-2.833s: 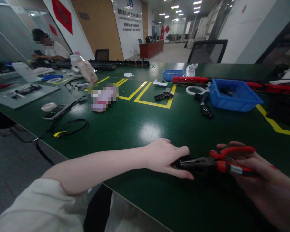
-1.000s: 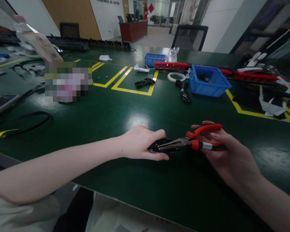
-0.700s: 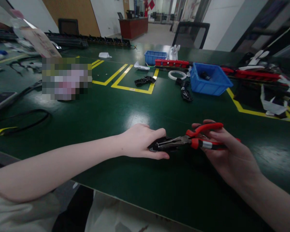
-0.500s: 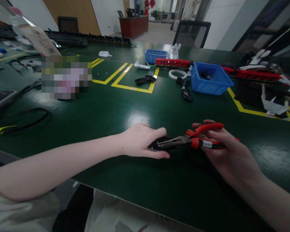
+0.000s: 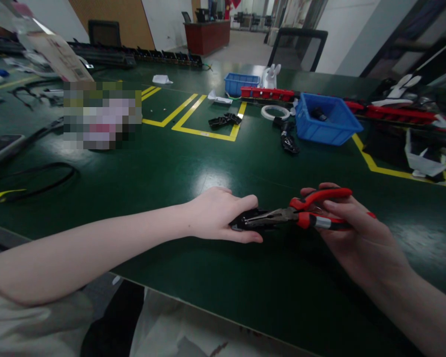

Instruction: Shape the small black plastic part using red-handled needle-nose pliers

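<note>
Near the front of the green table, my left hand (image 5: 223, 215) grips a small black part (image 5: 258, 220) between thumb and fingers, which hide some of it. My right hand (image 5: 364, 233) is wrapped around red-and-black needle-nose pliers (image 5: 305, 210), whose handles are somewhat spread. The plier jaws point left and lie over the black part, their tips close to my left fingers. Whether the jaws pinch anything cannot be made out.
Beyond my hands on the green table (image 5: 163, 168) lie black pieces (image 5: 225, 120), a dark wrapped bundle (image 5: 287, 136) and a white tape ring (image 5: 275, 113). A blue bin (image 5: 325, 121) stands behind to the right. A bottle (image 5: 55, 54) and black cable (image 5: 55, 166) are at left.
My right hand and the pliers have shifted slightly right in the picture, and the handles look a little further right. My left hand stays on the black part. The view has tilted slightly.
</note>
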Tool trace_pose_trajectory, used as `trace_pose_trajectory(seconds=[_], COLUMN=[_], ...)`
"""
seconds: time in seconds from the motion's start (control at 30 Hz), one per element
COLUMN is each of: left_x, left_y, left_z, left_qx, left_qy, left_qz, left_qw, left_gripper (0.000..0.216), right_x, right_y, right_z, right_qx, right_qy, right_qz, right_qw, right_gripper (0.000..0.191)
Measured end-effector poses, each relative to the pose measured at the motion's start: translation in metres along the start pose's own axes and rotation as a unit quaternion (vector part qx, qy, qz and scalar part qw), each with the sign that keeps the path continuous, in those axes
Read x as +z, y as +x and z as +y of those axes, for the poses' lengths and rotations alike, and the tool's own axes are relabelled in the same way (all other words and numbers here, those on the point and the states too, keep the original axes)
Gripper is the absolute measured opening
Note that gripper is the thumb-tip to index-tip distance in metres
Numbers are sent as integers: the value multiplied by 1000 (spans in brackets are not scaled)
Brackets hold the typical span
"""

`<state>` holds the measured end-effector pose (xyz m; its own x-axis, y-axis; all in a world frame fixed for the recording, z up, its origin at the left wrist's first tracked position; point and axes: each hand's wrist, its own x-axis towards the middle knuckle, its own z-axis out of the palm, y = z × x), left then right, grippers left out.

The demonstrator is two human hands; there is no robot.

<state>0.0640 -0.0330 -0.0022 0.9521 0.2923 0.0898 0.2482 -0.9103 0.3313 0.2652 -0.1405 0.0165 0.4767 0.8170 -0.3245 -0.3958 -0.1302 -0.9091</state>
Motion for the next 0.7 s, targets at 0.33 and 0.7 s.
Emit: trace_pose_trajectory(seconds=[0.33, 0.7], left_x=[2, 4], left_y=[-1, -1], left_z=[0, -1], left_qx=[10, 33], left_qy=[21, 43], left_qz=[9, 15], left_qw=[1000, 998], left_gripper=[44, 42], right_x=[0, -3], right_y=[2, 1], right_z=[2, 5], right_qx=[-3, -18], right_qy=[1, -6], right_qz=[18, -7], right_qw=[1000, 1000], right_gripper=[44, 37])
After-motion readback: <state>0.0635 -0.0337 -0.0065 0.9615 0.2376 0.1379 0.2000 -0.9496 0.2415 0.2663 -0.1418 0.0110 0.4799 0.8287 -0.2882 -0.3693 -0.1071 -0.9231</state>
